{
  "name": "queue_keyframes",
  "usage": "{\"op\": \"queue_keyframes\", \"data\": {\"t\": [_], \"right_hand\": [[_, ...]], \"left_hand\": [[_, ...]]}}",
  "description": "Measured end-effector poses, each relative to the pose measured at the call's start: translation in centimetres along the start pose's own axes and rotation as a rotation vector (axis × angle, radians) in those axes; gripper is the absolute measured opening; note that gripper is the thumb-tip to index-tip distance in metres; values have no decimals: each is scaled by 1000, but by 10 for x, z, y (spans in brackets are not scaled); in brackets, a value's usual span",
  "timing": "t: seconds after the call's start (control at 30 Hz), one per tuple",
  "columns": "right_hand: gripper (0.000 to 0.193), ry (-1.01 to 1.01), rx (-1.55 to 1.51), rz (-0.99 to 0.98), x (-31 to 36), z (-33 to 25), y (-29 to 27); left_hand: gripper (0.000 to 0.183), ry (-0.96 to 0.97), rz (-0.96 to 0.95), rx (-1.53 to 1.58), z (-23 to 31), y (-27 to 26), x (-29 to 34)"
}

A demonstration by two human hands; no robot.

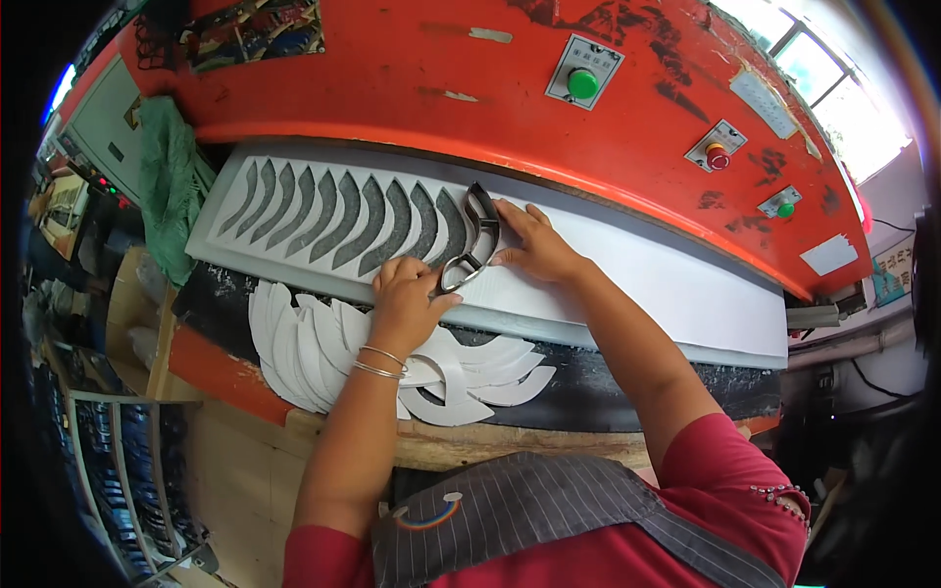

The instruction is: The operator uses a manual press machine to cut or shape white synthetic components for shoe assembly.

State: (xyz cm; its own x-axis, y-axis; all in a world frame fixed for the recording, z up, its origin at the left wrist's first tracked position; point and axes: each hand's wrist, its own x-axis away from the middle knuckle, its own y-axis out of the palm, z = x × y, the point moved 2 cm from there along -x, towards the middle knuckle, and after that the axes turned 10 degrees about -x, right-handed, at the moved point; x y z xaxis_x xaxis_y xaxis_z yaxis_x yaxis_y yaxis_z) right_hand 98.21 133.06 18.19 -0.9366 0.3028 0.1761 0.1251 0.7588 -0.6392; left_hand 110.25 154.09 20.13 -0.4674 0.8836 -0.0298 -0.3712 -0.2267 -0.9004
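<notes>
A curved metal cutting die stands on a white sheet, just right of a row of crescent-shaped cut-outs. My right hand grips the die's right side, with fingers near its far end and the thumb lower down. At the near end, my left hand is closed on the die, its fingers bent over the sheet; part of that grip is hidden. Below the sheet, loose white crescent pieces lie in an overlapping heap, partly behind my left wrist.
The red press body rises behind the sheet, bearing a green button, a red knob and another green button. A green cloth hangs at left. A metal rack stands at lower left.
</notes>
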Motion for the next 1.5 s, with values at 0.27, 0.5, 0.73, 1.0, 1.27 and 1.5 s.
{"op": "queue_keyframes", "data": {"t": [0.27, 0.5, 0.73, 1.0, 1.27, 1.5], "right_hand": [[91, -50, 31, 11, -8, 11, -5], [89, 122, -21, -68, -17, 9, -19], [66, 192, -467, 140, 40, -10, -55], [55, -106, 19, 1703, 183, 39, -268], [66, 395, 316, 1728, 203, 67, -298], [51, 548, -291, 647, 182, -21, -139]], "left_hand": [[43, 56, 14, -11, -2, 2, -9], [45, 102, -23, -100, -4, 5, -24], [44, 55, -208, -129, 7, -6, -47], [32, 290, 181, 198, 94, -73, -146], [21, 388, 207, 139, 135, -91, -188], [27, 147, -668, 157, 101, -67, -27]]}}
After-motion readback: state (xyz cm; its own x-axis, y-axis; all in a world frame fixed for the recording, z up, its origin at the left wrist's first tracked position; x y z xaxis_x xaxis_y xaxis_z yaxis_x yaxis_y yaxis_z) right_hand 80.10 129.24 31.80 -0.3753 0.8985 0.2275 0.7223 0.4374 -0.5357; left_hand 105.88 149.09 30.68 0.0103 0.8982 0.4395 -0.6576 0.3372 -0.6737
